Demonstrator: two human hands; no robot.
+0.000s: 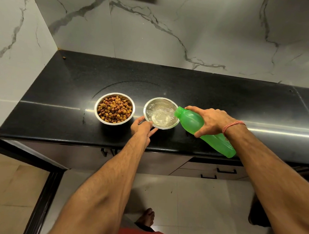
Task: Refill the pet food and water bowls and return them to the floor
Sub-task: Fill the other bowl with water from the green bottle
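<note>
Two steel bowls stand side by side on the black counter [60,95]. The left bowl [114,109] is full of brown and yellow kibble. The right bowl [161,113] has water splashing into it from a green plastic bottle [204,131]. My right hand [211,120] grips the bottle, tilted with its open mouth over the bowl's right rim. My left hand [143,128] holds the near left rim of the water bowl with thumb and fingers.
A single loose kibble piece [64,57] lies at the back left corner of the counter. Marble walls close off the back and left. Below the counter edge are cabinet drawers with black handles [226,171], a tiled floor and my bare foot [146,217].
</note>
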